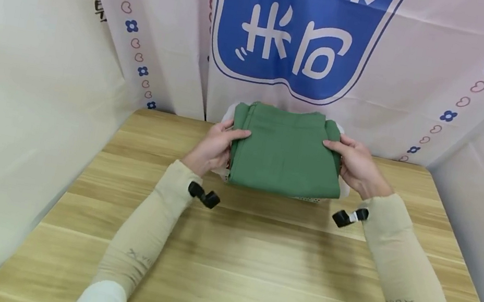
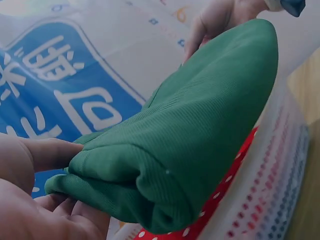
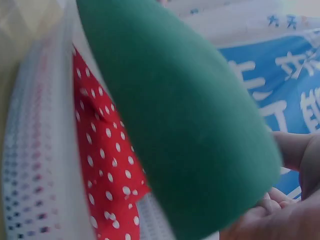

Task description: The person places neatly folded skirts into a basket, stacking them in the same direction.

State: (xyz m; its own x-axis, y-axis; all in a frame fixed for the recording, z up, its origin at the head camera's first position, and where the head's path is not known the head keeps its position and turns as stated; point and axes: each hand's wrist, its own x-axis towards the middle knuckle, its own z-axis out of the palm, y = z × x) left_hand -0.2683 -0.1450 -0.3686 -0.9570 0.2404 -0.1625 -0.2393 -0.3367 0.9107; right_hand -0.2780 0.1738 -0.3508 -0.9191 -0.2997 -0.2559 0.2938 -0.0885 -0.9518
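A folded green cloth (image 1: 287, 150) is held level by both hands over a white perforated basket (image 2: 272, 170). My left hand (image 1: 216, 144) grips its left end, thumb on top and fingers beneath, as the left wrist view shows. At the opposite end my right hand (image 1: 358, 164) pinches the cloth the same way. Below the green cloth, a red cloth with white dots (image 3: 107, 150) lies inside the basket. In the head view the green cloth covers most of the basket.
The basket stands on a wood-grain table (image 1: 242, 267), near its back edge. Behind it hangs a printed curtain (image 1: 185, 31) with a blue panel. Pale fabric walls (image 1: 15, 110) flank the table on both sides.
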